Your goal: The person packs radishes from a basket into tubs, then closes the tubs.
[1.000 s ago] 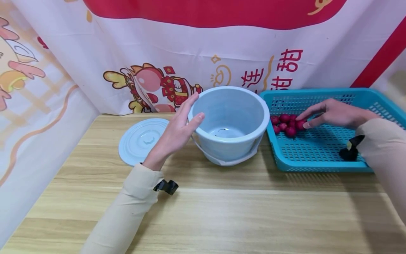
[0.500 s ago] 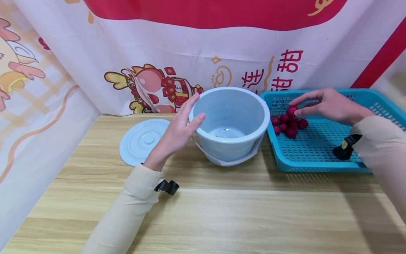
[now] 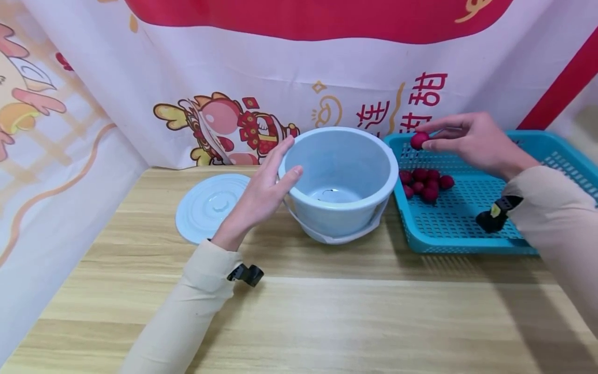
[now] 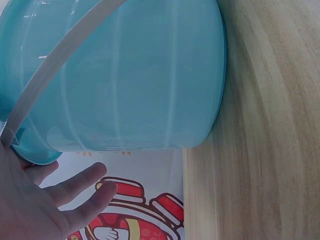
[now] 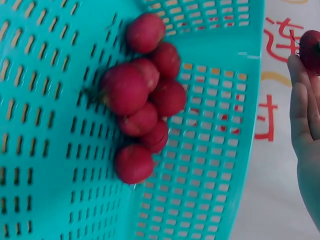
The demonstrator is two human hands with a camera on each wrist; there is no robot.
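Between thumb and fingers, my right hand (image 3: pixel 481 144) pinches a small red radish (image 3: pixel 419 140) above the left back part of the blue basket (image 3: pixel 407 228). That held radish (image 5: pixel 311 52) sits at the right edge of the right wrist view. Several other radishes (image 3: pixel 430 194) lie together at the basket's left end. My left hand (image 3: pixel 261 200) rests against the left rim of a light blue bucket (image 3: pixel 336 223), its thumb over the rim. In the left wrist view the fingers (image 4: pixel 80 187) stay fairly straight beside the bucket. Small dark bits lie on the bucket's floor.
A light blue round lid (image 3: pixel 205 218) lies on the wooden table (image 3: pixel 299 322), left of the bucket and partly behind my left hand. The bucket's handle (image 4: pixel 55 57) hangs down its side. A printed cloth (image 3: pixel 299 72) hangs behind.
My right hand has picked a radish from the group, lifted it and carried it left toward the bucket. My left hand and the bucket have stayed in place.
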